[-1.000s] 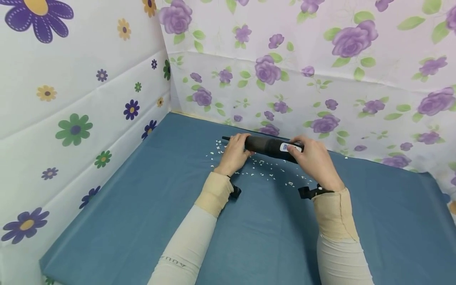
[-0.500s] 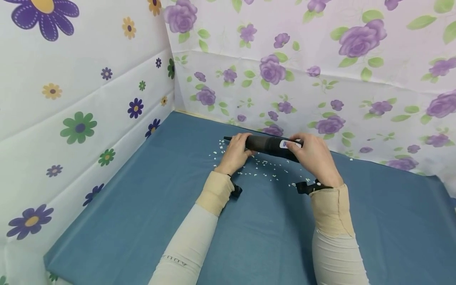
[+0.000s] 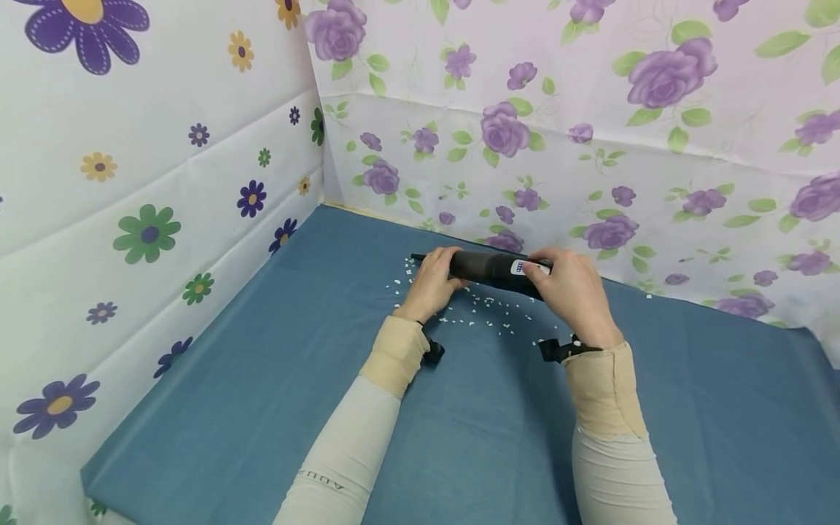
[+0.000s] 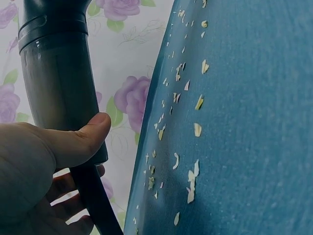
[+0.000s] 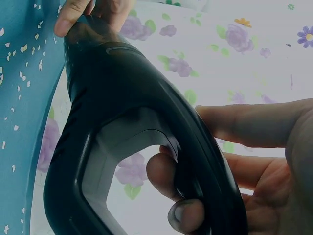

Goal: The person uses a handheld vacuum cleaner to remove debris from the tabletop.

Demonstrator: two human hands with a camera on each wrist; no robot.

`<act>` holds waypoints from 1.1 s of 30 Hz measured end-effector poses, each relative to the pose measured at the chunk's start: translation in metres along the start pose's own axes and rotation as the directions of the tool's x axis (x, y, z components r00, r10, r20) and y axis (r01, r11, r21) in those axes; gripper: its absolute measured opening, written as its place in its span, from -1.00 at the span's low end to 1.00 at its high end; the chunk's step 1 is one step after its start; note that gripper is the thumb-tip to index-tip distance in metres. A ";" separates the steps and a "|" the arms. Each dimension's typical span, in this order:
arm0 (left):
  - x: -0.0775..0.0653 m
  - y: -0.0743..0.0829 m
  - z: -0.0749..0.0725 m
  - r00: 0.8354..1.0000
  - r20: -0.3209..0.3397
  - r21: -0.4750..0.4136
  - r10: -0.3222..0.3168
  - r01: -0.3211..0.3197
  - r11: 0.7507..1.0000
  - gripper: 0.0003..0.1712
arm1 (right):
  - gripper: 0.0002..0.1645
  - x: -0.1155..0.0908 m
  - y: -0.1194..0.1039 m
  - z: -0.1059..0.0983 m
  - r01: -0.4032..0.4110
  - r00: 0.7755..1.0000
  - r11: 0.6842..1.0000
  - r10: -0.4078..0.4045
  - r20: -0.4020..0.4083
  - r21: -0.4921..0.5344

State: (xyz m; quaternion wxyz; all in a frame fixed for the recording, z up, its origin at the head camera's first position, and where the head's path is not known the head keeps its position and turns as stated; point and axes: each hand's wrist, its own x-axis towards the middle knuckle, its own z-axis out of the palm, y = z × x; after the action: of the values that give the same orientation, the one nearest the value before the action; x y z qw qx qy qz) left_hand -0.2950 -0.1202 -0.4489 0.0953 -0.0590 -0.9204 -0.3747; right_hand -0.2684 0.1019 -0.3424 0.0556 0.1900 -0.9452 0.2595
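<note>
A black handheld vacuum cleaner (image 3: 482, 268) is held sideways over the blue tabletop near the back wall, its narrow nozzle (image 4: 98, 200) pointing left. My left hand (image 3: 428, 286) grips its front end; the left wrist view shows the thumb against the dark see-through canister (image 4: 61, 83) and fingers behind the nozzle. At the other end, my right hand (image 3: 577, 295) holds the loop handle (image 5: 195, 142), two fingertips coming through the opening. Small pale scraps (image 4: 197, 129) lie scattered on the cloth beneath and in front of the cleaner.
Blue cloth (image 3: 262, 379) covers the table. A white wall sheet with purple roses (image 3: 505, 131) rises right behind the cleaner, and another with daisies (image 3: 147, 233) runs along the left edge. One lone scrap (image 3: 649, 296) lies by the back edge, right of my hands.
My right hand and wrist have shifted slightly left, with the cleaner still in both hands. The head view has turned a little, so the walls appear slightly further right.
</note>
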 end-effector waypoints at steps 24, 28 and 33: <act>0.000 -0.002 -0.002 0.998 0.058 0.020 -0.006 0.005 1.000 -0.37 | -0.65 0.003 0.005 0.000 0.039 0.998 0.999 -0.038 0.052 -0.016; 0.000 -0.002 -0.003 0.998 0.057 0.018 -0.009 0.008 1.000 -0.37 | -0.64 0.003 0.005 0.000 0.025 0.998 1.000 -0.024 0.055 -0.012; 0.001 -0.003 -0.005 0.998 0.054 0.031 -0.015 0.013 0.999 -0.36 | -0.65 0.004 0.005 0.003 0.018 0.998 1.000 -0.018 0.063 0.003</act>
State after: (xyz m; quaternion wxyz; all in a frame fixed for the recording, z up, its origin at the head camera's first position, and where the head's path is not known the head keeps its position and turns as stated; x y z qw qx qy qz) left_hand -0.2955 -0.1256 -0.4471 0.0687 -0.0611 -0.9286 -0.3595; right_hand -0.2746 0.1034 -0.3463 0.0278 0.2065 -0.9445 0.2540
